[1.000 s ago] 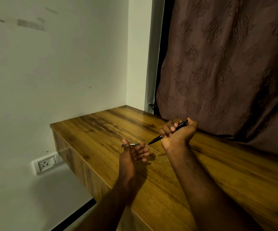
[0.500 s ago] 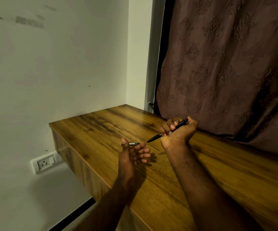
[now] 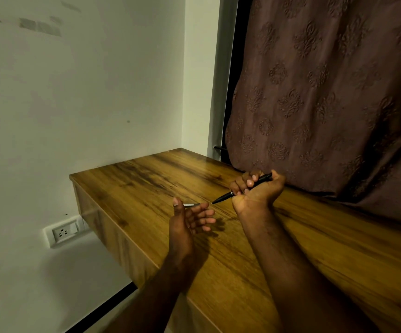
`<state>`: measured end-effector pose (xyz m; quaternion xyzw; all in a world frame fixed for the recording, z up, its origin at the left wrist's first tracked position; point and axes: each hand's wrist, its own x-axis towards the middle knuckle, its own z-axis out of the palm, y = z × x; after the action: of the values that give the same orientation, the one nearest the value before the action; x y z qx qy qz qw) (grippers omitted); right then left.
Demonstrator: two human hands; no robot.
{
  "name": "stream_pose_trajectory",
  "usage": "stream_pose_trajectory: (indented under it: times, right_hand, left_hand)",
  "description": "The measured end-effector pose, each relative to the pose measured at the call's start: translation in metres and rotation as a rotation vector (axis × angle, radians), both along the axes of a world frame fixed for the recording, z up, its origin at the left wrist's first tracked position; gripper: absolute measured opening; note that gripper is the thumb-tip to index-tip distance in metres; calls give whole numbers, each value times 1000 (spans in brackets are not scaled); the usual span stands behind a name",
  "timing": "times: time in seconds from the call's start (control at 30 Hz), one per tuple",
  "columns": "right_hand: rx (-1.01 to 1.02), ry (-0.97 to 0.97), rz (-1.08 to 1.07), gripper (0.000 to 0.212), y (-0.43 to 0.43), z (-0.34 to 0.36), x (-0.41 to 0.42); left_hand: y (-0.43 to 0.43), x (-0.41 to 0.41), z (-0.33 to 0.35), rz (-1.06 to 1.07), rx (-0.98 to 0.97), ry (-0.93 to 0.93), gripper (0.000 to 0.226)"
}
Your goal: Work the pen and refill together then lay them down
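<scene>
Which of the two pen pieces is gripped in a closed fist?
The black pen barrel, gripped by the right hand; the thin silvery refill is only pinched by the left hand.

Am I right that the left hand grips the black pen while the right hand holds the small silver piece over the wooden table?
No, the hands are swapped. In the head view the right hand grips the black pen, and the left hand holds the small silver piece, over the wooden table.

Wood-grain desk set in corner w/ pale wall on left. Brown patterned curtain hangs behind desk at right. White socket low on wall; dim light.
</scene>
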<state>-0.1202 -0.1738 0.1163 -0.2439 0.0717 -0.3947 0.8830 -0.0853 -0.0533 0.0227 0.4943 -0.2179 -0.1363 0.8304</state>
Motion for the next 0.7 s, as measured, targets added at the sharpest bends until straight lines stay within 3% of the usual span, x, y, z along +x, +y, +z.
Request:
stream_pose_trajectory:
  times: [0.7]
  right_hand:
    - [-25,17,8,43,-2,-2,0]
  left_hand:
    - [-1,6,-4,-18,-2,-4,99]
